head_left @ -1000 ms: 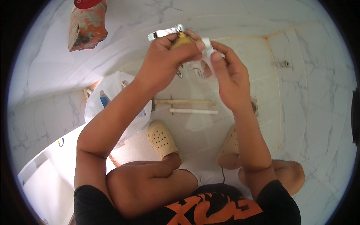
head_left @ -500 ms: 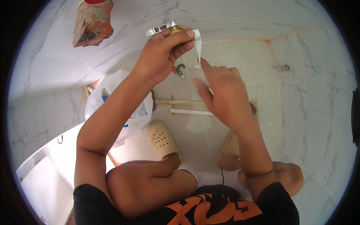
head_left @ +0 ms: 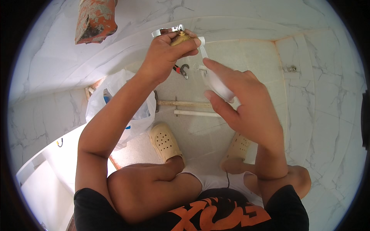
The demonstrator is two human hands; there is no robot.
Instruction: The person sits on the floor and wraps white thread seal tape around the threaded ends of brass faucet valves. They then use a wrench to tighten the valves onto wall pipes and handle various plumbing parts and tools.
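My left hand (head_left: pixel 163 57) is closed around a brass valve (head_left: pixel 179 39) with a chrome lever handle (head_left: pixel 163 31). Its thumb presses near the valve's right end, where white thread seal tape (head_left: pixel 203 51) is wound on. From there a short strip of tape runs down to my right hand (head_left: pixel 254 102). That hand grips a white tape spool (head_left: pixel 220 87), with the index finger along the strip and the thumb below. The other fingers are partly hidden behind the spool.
On the floor lie a red-and-black wrench (head_left: pixel 182 71), a wooden-handled tool (head_left: pixel 185 103) and a white pipe (head_left: pixel 196 113). A white plastic bag (head_left: pixel 135 127) stands left. An orange, mortar-caked pipe (head_left: pixel 96 23) hangs at upper left. A small metal fitting (head_left: pixel 293 68) is on the right wall.
My right hand has shifted right and slightly nearer, and the spool shows more plainly. The left hand has tilted a little, exposing more of the valve's brass body.
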